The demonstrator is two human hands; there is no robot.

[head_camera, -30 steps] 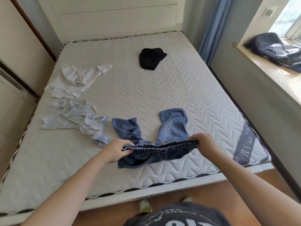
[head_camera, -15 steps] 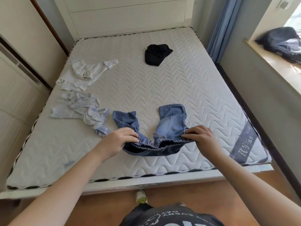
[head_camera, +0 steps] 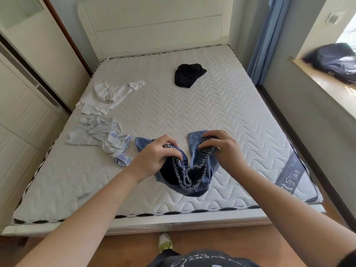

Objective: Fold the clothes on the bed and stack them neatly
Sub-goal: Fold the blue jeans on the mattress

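Where the wooden floor [head_camera: 212, 241] meets the foot of the bed, a shoe tip [head_camera: 165, 244] and the dark printed shirt [head_camera: 202, 260] of the person show at the bottom edge. Just beyond, both forearms reach over the white quilted mattress [head_camera: 221, 116]. The left hand [head_camera: 154, 158] grips one side of the elastic waistband of a pair of blue denim shorts [head_camera: 190, 182], fingers curled over the gathered edge; the right hand [head_camera: 221, 149] grips the other side in the same way. Between the two hands the waistband sags in a loop, and the seat of the shorts lies on the mattress near its foot edge. One leg opening shows beyond the left hand, the other just beside the right hand. A grey-blue label [head_camera: 289, 172] with printed characters is sewn at the mattress's near right corner.

Left of the shorts, close by, lies a crumpled pale blue-white garment [head_camera: 104, 137]. Farther back along the left edge sits a rumpled white garment [head_camera: 109, 95] with dark lettering on one band. Toward the head of the bed, right of centre and well apart from the rest, rests a small black garment [head_camera: 186, 75]. Behind it stands the white headboard [head_camera: 154, 27]. A blue curtain [head_camera: 262, 45] hangs at the right, a dark bundle [head_camera: 335, 62] lies on the window ledge [head_camera: 323, 87], and white wardrobe doors [head_camera: 25, 97] line the left.
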